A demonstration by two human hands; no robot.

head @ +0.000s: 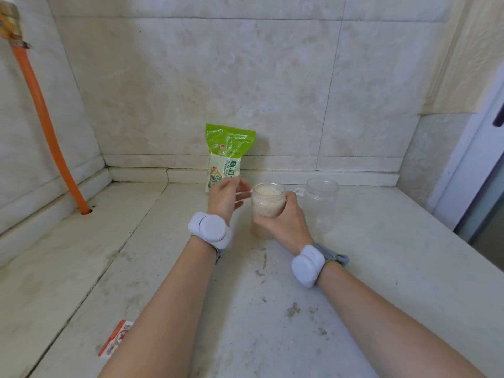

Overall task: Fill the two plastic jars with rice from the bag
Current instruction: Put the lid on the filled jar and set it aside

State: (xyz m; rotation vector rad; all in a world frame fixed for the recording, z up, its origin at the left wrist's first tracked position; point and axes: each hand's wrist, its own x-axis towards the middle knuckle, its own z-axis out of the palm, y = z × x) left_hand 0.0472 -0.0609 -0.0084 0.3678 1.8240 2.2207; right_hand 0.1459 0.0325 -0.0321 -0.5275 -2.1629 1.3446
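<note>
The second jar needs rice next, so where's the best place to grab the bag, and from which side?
Likely its narrow upper part, just below the green top, approached from the front. The bag stands upright against the wall, so the back is blocked; the left hand is already in front of it, while the right hand grips the full jar.

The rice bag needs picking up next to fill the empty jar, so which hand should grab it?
Left, probably. The left hand is open right beside the rice bag, while the right hand grips the full jar.
</note>
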